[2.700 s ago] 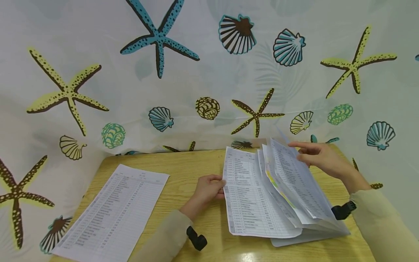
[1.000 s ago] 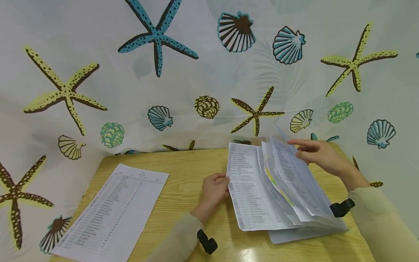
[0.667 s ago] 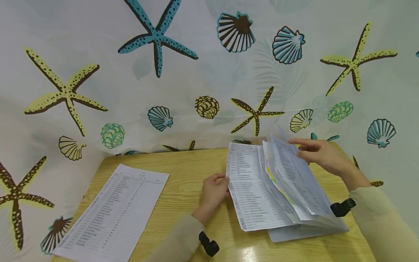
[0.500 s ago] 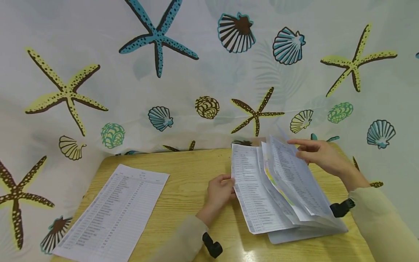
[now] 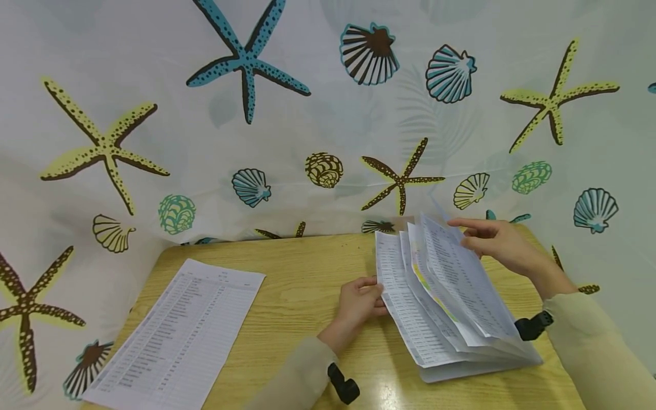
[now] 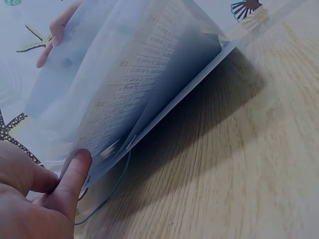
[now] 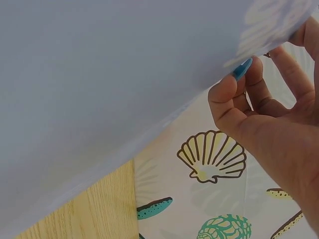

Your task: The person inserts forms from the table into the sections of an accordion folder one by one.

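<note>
A translucent folder (image 5: pixel 476 369) of printed sheets stands partly fanned out at the right of the table. My left hand (image 5: pixel 360 303) pinches the left edge of its leftmost printed sheet (image 5: pixel 397 299) between thumb and finger; the left wrist view shows this hand (image 6: pixel 42 199) at the paper's edge. At the upper right, my right hand (image 5: pixel 499 246) holds up the folder's raised flap and the pages beside it. In the right wrist view a small blue piece (image 7: pixel 242 68) shows at the thumb tip of the right hand (image 7: pixel 279 109). Yellow-green marks (image 5: pixel 434 293) edge one inner page.
A loose printed sheet (image 5: pixel 184 330) lies flat at the left of the wooden table (image 5: pixel 287 319). Behind hangs a white cloth (image 5: pixel 287 142) with starfish and shells. A thin teal cord (image 6: pixel 113 194) runs beneath the folder in the left wrist view.
My left hand has moved to the right, bringing the leftmost sheet closer to the other pages. The right hand stays at nearly the same spot, and the loose sheet lies where it was.
</note>
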`<state>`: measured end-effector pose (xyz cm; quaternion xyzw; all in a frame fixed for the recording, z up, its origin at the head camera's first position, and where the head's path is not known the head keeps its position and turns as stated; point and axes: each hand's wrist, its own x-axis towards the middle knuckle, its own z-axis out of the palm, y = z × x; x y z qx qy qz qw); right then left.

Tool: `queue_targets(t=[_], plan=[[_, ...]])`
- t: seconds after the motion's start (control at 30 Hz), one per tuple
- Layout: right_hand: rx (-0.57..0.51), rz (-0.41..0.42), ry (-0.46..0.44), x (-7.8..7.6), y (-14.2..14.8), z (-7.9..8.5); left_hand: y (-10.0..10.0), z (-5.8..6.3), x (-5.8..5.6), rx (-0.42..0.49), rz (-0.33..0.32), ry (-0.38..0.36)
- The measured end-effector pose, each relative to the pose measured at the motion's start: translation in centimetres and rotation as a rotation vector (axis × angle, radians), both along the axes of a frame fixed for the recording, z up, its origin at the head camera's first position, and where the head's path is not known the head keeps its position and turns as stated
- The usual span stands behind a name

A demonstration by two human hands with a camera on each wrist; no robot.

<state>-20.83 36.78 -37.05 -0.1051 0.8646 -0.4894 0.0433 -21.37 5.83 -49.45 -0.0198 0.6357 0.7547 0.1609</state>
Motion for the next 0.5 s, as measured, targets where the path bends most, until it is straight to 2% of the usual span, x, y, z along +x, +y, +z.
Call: queue_targets(t=[0.5], plan=[[-0.016, 0.005, -0.007, -0.1, -0.2, 0.0, 1.2, 0.1, 0.1, 0.041, -0.046, -0.011]])
